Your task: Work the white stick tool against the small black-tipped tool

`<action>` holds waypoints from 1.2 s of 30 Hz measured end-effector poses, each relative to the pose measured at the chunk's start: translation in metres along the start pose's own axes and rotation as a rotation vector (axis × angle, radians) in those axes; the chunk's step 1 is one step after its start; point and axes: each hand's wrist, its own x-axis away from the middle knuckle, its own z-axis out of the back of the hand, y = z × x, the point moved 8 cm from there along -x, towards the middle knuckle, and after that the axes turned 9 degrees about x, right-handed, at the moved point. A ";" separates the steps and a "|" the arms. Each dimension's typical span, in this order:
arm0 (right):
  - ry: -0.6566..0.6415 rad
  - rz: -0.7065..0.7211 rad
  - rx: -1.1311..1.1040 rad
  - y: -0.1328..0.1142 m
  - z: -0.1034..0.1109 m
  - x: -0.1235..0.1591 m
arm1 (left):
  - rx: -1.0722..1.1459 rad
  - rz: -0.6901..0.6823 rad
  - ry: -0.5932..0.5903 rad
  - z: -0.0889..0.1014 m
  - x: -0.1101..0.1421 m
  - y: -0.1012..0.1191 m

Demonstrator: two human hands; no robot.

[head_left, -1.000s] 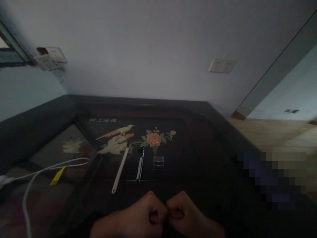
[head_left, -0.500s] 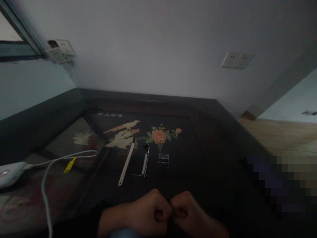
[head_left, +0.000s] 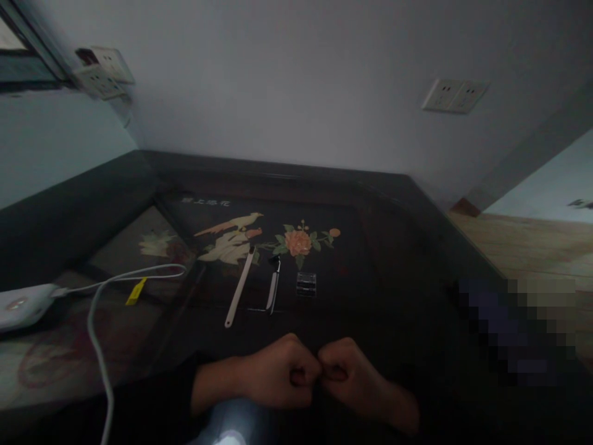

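Evidently nothing is in my grip: left hand (head_left: 285, 372) and right hand (head_left: 349, 376) are both curled into fists, with no object showing in either. Ahead of them on the dark table (head_left: 393, 278), three things lie in a loose row: a pale stick (head_left: 239, 287) with a dark tip, a razor (head_left: 272, 292) in the middle, a small clear case (head_left: 306, 284) to its right. Stick and razor have their handle ends towards me, heads away; I judge them spaced so that each stays separate and within easy reach. White cable (head_left: 96, 334) and its yellow tag (head_left: 136, 291) lie off to the left, apart from the row. Pose: forearms angled inward from both sides, fists meeting knuckle to knuckle or nearly so, thumb sides towards my view, just short of the row.
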 end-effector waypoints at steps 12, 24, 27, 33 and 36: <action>0.017 -0.012 0.005 0.003 0.001 0.000 | -0.005 -0.017 0.000 0.001 0.000 0.002; 0.003 -0.018 0.006 0.000 0.001 -0.001 | -0.003 0.007 -0.017 0.000 0.000 0.001; 0.004 -0.019 0.004 0.000 0.001 -0.001 | 0.009 0.005 -0.010 0.001 0.000 0.003; 0.015 -0.001 0.009 -0.001 0.002 -0.001 | -0.006 -0.038 -0.024 0.000 0.000 0.004; 0.030 0.007 -0.004 -0.001 0.002 -0.001 | 0.001 -0.059 -0.009 0.001 0.001 0.004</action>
